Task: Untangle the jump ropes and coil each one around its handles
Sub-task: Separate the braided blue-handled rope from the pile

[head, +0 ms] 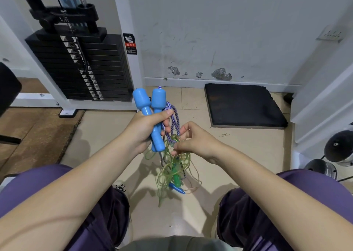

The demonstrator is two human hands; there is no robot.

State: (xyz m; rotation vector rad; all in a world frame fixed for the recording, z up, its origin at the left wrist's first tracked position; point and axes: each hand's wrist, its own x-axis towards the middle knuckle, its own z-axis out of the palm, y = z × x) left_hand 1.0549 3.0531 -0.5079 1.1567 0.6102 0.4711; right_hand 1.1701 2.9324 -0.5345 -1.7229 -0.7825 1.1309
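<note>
The task looks to be in its early part. At the centre of the frame the left hand grips both light blue handles side by side, its fingers curled round their narrow shafts and the thick ends pointing up. The blue-and-white braided rope loops out just right of those handles and runs down into the tangle, so it is not yet free and no turns of it lie around the handles. The right hand, just right of centre, has its fingers bent and pinching into the knot where the thin green cord crosses the braided rope. Below the hands, the green cord hangs in loose snarled loops over the tiled floor, between the person's knees, with a green handle and a small darker blue handle caught in it. By my reading, nothing is yet separated or coiled; all the pulling apart and all the winding are left.
</note>
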